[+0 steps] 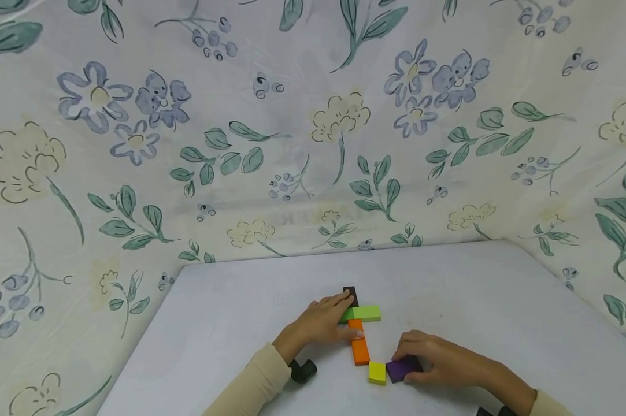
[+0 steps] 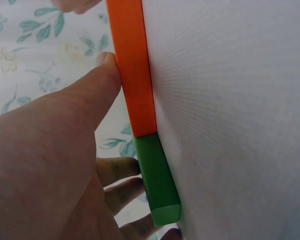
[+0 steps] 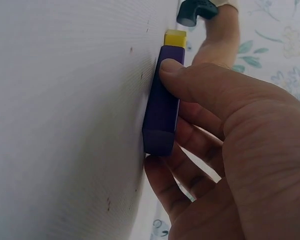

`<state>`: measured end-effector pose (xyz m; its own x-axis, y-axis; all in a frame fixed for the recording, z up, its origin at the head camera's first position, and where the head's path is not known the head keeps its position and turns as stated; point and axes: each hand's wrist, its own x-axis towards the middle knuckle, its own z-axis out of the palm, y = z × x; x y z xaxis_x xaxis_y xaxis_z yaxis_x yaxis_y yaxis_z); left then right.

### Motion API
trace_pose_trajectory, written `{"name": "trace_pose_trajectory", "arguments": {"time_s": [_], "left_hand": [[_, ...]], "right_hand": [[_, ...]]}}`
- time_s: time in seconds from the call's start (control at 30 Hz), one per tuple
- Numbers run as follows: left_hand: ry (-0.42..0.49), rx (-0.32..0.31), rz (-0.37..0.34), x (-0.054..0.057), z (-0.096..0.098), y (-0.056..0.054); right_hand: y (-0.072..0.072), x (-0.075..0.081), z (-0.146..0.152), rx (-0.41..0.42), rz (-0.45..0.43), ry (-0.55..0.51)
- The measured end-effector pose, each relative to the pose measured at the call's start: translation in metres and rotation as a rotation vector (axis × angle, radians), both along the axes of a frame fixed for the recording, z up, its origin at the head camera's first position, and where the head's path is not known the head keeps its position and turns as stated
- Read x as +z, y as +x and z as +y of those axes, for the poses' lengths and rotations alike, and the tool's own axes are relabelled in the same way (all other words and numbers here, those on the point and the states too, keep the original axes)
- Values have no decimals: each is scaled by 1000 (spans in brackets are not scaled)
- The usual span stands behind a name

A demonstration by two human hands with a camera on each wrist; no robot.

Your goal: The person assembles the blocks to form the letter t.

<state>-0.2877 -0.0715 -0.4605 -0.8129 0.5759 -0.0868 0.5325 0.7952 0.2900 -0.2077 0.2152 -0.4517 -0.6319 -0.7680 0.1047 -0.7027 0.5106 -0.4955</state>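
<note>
Flat coloured blocks lie end to end and crosswise on the white table. My left hand (image 1: pixel 320 320) rests over the far part of the row, its thumb on the orange block (image 1: pixel 361 353) and its fingers reaching across the green block (image 2: pixel 157 172) to the black block (image 1: pixel 354 299). A light green block (image 1: pixel 370 313) sticks out to the right of the green one. At the near end, my right hand (image 1: pixel 440 359) pinches a purple block (image 3: pixel 162 107) between thumb and fingers. Its left end stands right beside the yellow block (image 1: pixel 377 373).
A white tabletop (image 1: pixel 229 323) lies under the blocks, with flower-patterned cloth (image 1: pixel 292 144) behind it and at both sides. A dark wrist-worn device (image 1: pixel 304 371) sits at the left wrist, close to the table. Another dark device (image 1: pixel 506 411) shows at the right wrist.
</note>
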Motion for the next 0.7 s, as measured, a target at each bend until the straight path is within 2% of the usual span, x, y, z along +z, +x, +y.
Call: {"name": "trace_pose_trajectory", "arguments": {"time_s": [0.7], "left_hand": [[9,-1,0,1,-1,1]], "right_hand": [[-1,-2,1,-6,-8,11]]}}
